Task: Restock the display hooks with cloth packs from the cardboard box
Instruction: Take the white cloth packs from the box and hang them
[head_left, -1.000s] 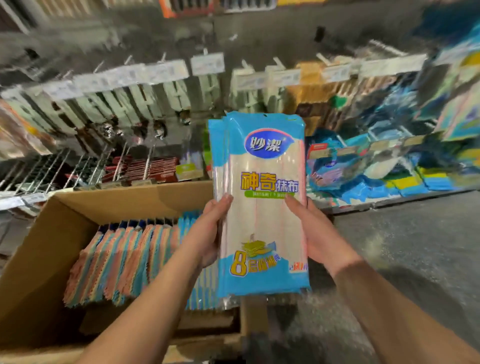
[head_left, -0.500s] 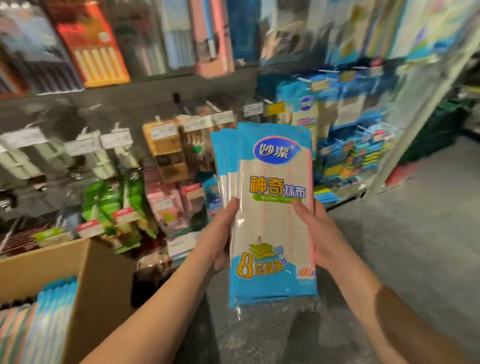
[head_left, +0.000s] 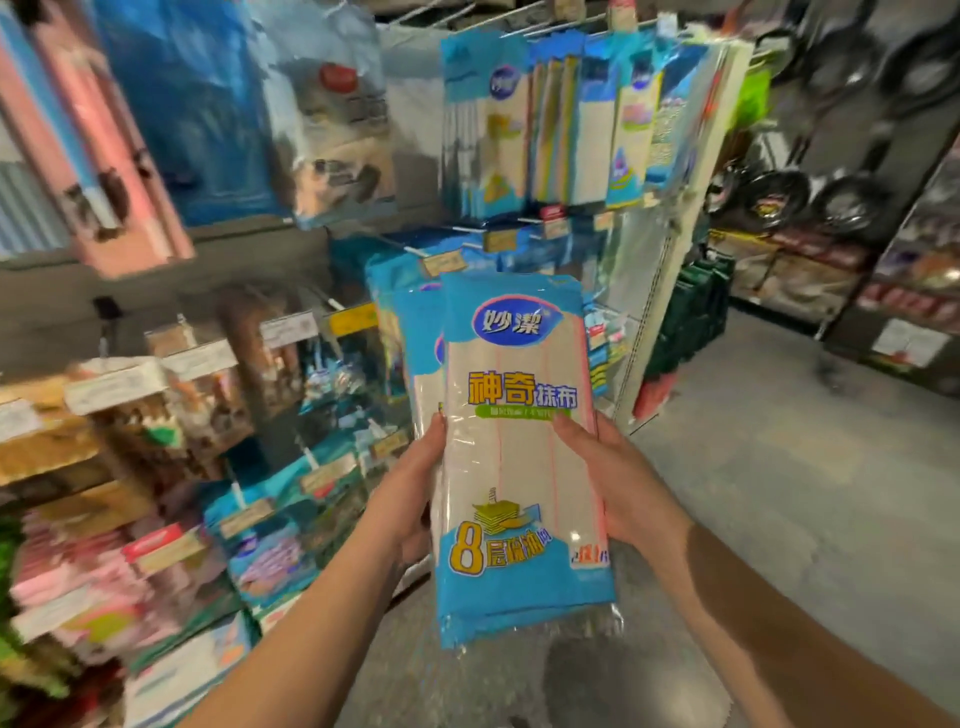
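Cloth packs held upright in both hands before the display rack.

The grey floor (head_left: 810, 493) spreads wide and bare to the right of the cloth packs (head_left: 519, 457), running back to a dark shelf of round pans (head_left: 810, 192); to their left the display rack (head_left: 171, 415) crowds in close, its rows of hooks with paper price tags full of blurred soft packets. Above the packs hang similar glossy blue-and-white packs (head_left: 540, 130) at the rack's end. The held packs are flat, tall rectangles of shiny clear plastic with blue bands top and bottom and pale striped cloth inside, several stacked together. The left hand (head_left: 410, 499) grips their left edge with its thumb on the front; the right hand (head_left: 618, 483) clasps the right edge the same way.
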